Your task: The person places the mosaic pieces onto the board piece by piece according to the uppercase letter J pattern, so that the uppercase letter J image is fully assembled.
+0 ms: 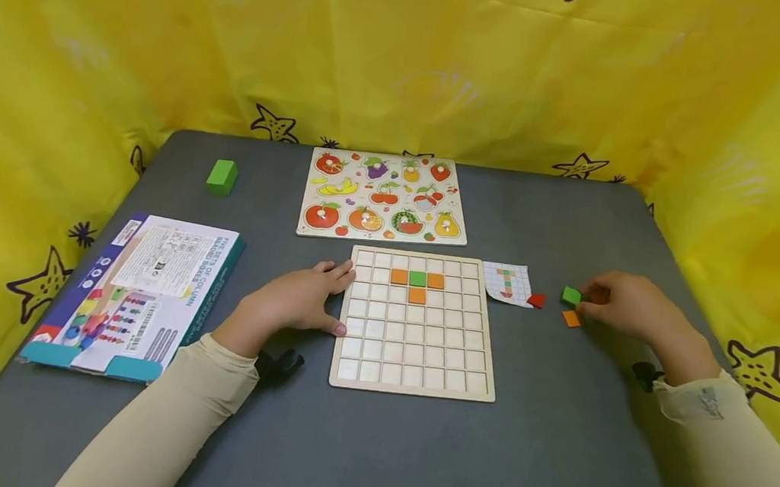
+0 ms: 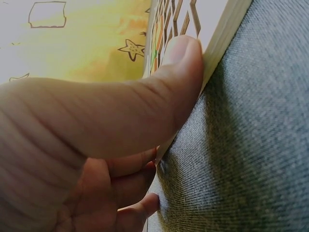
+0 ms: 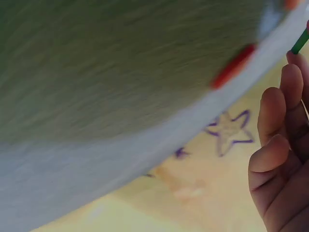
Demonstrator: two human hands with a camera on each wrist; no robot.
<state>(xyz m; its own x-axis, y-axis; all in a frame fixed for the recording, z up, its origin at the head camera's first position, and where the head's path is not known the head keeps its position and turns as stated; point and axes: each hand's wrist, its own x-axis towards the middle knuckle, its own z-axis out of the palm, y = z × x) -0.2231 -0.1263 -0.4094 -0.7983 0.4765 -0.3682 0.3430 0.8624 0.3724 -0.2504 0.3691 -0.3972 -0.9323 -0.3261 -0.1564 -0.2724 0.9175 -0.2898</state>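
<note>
A green tile [image 1: 571, 296] is pinched by the fingertips of the right hand [image 1: 622, 306] at the right of the frame, near an orange tile [image 1: 571, 319]. The grid board [image 1: 416, 323], in the centre, is touched at its left edge by the left hand [image 1: 299, 297], thumb and fingers apart. A fruit puzzle [image 1: 384, 197] is placed at upper centre.

- Left sleeve [image 1: 167, 409]: long, cream, wrinkled.
- Right sleeve [image 1: 735, 446]: matching cream, small grey marking [image 1: 710, 403] near the cuff [image 1: 674, 396].
- Left wrist device [image 1: 288, 362], right wrist device [image 1: 645, 375]: small and black.
</note>
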